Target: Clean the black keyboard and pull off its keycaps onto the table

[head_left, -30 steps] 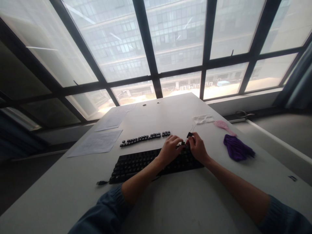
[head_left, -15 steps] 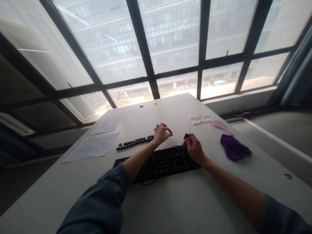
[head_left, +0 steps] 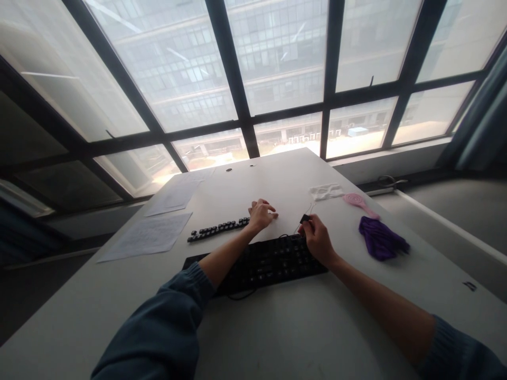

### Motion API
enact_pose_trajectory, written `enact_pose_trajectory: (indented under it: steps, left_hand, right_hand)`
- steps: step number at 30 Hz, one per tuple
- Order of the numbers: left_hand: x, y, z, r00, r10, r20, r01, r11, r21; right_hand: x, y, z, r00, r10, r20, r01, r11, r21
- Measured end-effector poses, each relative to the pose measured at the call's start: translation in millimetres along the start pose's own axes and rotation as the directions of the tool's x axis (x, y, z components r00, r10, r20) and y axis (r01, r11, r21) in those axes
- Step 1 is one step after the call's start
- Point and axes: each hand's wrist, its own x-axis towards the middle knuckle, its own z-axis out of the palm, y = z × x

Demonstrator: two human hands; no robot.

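Note:
My left hand (head_left: 261, 215) is bent over the white table just right of a row of black keycaps (head_left: 217, 230). Its thumb and fingers are curled close together, and whatever they hold is hidden. A wire keycap puller (head_left: 304, 218) with a small black block and thin wire prongs is pinched in my right hand (head_left: 317, 237). That hand is over the right end of a black keyboard (head_left: 265, 264), which lies at a slant under my left forearm. Part of the keyboard's upper right is covered by my right hand.
Printed papers (head_left: 146, 237) lie on the left of the table (head_left: 277, 327). On the right are a crumpled white tissue or cloth (head_left: 327, 192), a pink hairbrush (head_left: 356, 200) and a purple cloth (head_left: 382, 237). Large windows (head_left: 285, 63) stand beyond the far edge.
The small black keycap seen between my left thumb and finger is now out of sight, and those fingers have turned slightly. My right hand has barely moved and keeps the puller.

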Motion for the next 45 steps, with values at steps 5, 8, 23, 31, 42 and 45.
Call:
enact_pose_trajectory:
  steps: [5,8,23,31,42,45]
  left_hand:
    - [4.3,4.3,-1.8,1.0,0.008,0.023,-0.008,0.999,0.033]
    - [2.2,6.5,-3.1,0.999,0.026,0.039,-0.027,0.999,0.029]
    - [4.0,5.6,4.8,0.996,0.033,0.089,-0.034,0.999,0.017]
    - [1.0,3.7,4.3,0.995,0.013,0.1,-0.009,0.999,-0.04]
    - [3.2,3.3,3.0,0.991,0.004,0.132,0.007,0.997,-0.081]
    - [4.0,1.9,2.5,0.99,0.002,0.139,0.01,0.996,-0.086]
  right_hand:
    - [-0.3,0.8,-0.5,1.0,0.003,-0.004,-0.003,1.0,-0.004]
    - [-1.0,-0.4,-0.3,1.0,0.004,-0.001,-0.004,1.0,-0.007]
    - [-1.2,-2.3,0.8,1.0,-0.011,0.017,0.011,1.0,0.009]
    - [-1.3,-4.1,-0.2,1.0,-0.008,0.029,0.008,1.0,0.015]
    - [-1.2,-2.9,-0.2,0.999,-0.017,0.035,0.016,1.0,0.014]
    - [-1.4,-2.0,-0.5,0.999,-0.019,0.028,0.019,1.0,0.002]
